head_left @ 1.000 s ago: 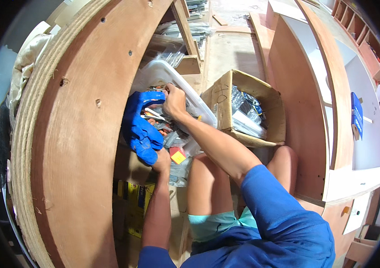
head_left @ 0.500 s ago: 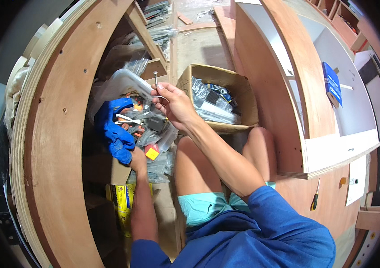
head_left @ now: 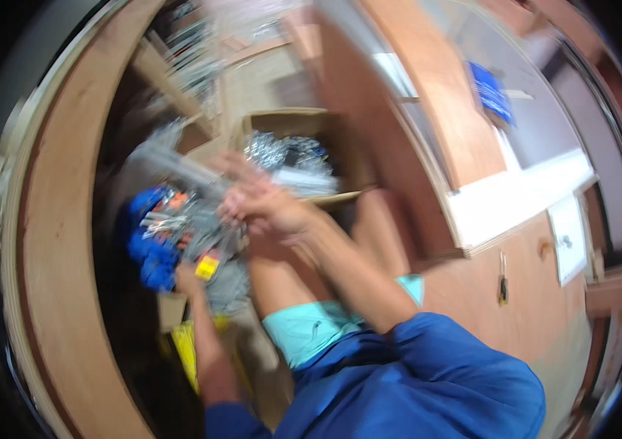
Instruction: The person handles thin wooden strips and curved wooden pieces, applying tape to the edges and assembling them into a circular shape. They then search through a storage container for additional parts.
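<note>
My left hand (head_left: 189, 280) is closed on the lower edge of a crumpled blue cloth (head_left: 151, 241), its fingertips partly hidden. The cloth lies along the left side of a clear plastic bin (head_left: 172, 162) full of mixed hardware: grey plastic bags, orange pieces and pale strips. Just above that hand is a small yellow-and-red block (head_left: 208, 268). My right hand (head_left: 270, 210) is smeared by motion between the bin and an open cardboard box (head_left: 358, 157). Whether it holds anything does not show, and no bolt can be made out.
Bagged metal parts (head_left: 289, 157) fill the cardboard box. A wooden panel (head_left: 47, 241) rises at my left, a cabinet carcass (head_left: 391, 168) at my right with a blue box (head_left: 490, 91) on it. A screwdriver (head_left: 503, 282) lies on the board at right. A yellow package (head_left: 186, 351) sits below my left hand.
The view has swung, shifting the scene left. My right hand, which held up a long bolt over the bin, has dropped nearer my knees and blurred. My left hand stays at the blue cloth.
</note>
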Action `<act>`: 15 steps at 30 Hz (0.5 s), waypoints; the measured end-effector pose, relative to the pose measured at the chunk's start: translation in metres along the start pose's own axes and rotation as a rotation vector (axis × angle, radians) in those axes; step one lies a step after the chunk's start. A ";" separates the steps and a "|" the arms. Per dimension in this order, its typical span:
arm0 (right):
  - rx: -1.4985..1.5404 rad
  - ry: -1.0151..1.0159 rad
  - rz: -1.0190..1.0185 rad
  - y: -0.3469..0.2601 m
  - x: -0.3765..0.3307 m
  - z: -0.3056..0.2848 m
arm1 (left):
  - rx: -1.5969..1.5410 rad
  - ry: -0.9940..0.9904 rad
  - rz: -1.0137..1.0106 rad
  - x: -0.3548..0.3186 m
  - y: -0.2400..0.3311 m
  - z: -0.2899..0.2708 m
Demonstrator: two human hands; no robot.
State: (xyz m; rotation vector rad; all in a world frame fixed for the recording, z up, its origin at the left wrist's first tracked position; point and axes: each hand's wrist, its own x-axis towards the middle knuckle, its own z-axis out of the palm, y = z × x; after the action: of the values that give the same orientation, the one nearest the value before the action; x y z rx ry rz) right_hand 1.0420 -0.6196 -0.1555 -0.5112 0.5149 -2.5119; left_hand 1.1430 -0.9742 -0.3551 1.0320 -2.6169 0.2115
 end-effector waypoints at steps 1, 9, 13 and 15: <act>-0.190 -0.044 0.084 -0.009 -0.010 -0.002 | 0.088 -0.109 0.064 -0.006 0.015 -0.004; -0.674 0.058 -0.173 -0.137 -0.107 0.046 | -0.117 0.324 -0.032 0.040 -0.071 0.038; -1.669 0.534 -0.484 -0.247 -0.183 0.033 | -0.182 0.479 0.002 0.043 -0.100 0.040; -1.913 0.823 -0.401 -0.307 -0.214 0.005 | 0.073 0.144 -0.029 0.042 -0.120 0.048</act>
State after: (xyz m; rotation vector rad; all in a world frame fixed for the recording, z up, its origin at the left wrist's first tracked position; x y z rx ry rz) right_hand 1.0875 -0.2587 -0.0662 -0.0537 3.2840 -1.5306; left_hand 1.1844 -1.1001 -0.3828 1.0377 -2.4795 0.3626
